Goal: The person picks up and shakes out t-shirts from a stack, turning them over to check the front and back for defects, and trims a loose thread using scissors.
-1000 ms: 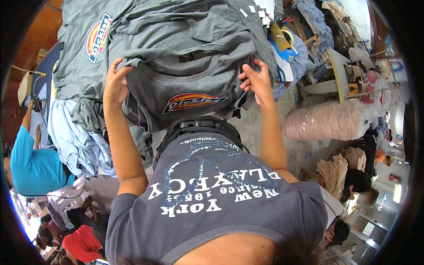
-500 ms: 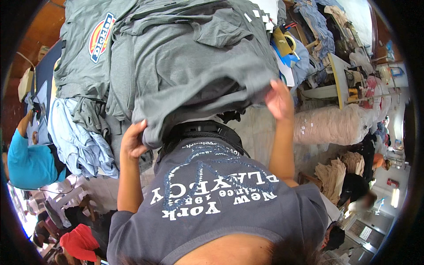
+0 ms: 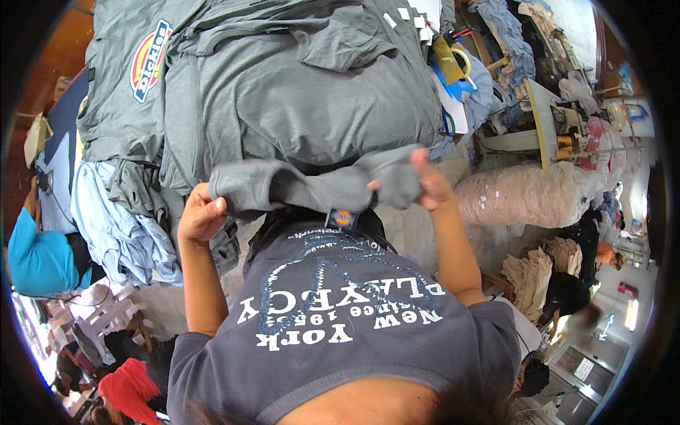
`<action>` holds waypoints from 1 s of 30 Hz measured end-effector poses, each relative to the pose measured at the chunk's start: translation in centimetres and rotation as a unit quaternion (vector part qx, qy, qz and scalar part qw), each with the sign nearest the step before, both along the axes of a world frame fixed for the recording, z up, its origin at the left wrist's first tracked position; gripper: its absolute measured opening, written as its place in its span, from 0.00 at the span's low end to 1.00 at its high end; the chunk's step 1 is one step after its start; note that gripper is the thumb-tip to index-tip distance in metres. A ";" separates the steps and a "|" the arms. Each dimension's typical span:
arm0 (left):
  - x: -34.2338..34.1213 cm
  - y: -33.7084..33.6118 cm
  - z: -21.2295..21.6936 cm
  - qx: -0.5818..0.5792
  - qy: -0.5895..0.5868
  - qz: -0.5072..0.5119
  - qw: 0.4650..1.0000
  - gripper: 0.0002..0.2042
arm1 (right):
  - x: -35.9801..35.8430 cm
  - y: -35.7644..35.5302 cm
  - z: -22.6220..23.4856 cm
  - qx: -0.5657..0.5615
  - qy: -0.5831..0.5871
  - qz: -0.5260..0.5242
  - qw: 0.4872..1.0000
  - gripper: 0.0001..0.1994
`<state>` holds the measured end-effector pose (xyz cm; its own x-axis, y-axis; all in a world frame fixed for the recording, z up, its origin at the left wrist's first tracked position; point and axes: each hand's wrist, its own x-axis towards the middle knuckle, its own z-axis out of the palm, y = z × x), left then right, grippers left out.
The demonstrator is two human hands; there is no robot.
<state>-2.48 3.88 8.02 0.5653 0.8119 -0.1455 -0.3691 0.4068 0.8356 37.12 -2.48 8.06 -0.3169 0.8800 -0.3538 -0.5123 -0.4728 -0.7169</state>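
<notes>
A grey shirt [image 3: 283, 185] is stretched sideways between my two hands in front of my waist. My left hand [image 3: 200, 216] pinches its left end between thumb and fingers. At the other end, my right hand [image 3: 433, 185] is closed on the cloth, with a fingertip poking out along its edge. From the shirt's middle a small dark label [image 3: 342, 218] with an orange mark hangs down. Just beyond it lies a broad pile of grey shirts [image 3: 304, 106], one with a colourful printed badge [image 3: 151, 62] at the far left.
Light blue garments [image 3: 117, 223] hang at the table's left side. Right of the pile are a tape roll [image 3: 462, 64], pens and white papers. A large plastic-wrapped bundle [image 3: 524, 195] stands to the right. A person in a turquoise top [image 3: 42, 258] works at the left.
The held shirt has come down closer to my waist and gathered into a narrower band, bringing its label into view. My right hand has moved slightly left and lower.
</notes>
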 end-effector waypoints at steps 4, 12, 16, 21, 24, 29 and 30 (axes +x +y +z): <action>-3.2 0.3 1.3 0.043 -0.117 0.122 0.985 0.20 | 2.4 0.6 1.2 0.046 0.046 -0.151 0.986 0.26; -0.7 7.4 5.3 0.096 -0.090 0.109 0.985 0.17 | 0.6 10.3 5.2 0.093 0.043 -0.063 0.993 0.21; -1.8 16.3 -1.7 -0.071 0.011 0.136 0.988 0.10 | 1.6 18.5 -0.1 0.026 -0.032 -0.076 0.996 0.16; -0.9 21.9 0.3 -0.031 -0.061 0.169 0.983 0.16 | 2.7 23.1 1.1 0.094 -0.020 -0.214 0.972 0.15; -0.6 25.6 -1.0 -0.063 -0.114 0.139 0.982 0.18 | 2.8 26.7 0.6 0.088 -0.006 -0.233 0.968 0.18; 0.8 24.5 -0.1 -0.081 -0.142 0.096 0.982 0.14 | 3.9 26.3 -0.4 0.087 0.043 -0.157 0.983 0.22; 0.3 24.5 -0.4 -0.078 -0.134 0.104 0.982 0.14 | 3.7 26.3 -0.1 0.099 0.049 -0.140 0.984 0.22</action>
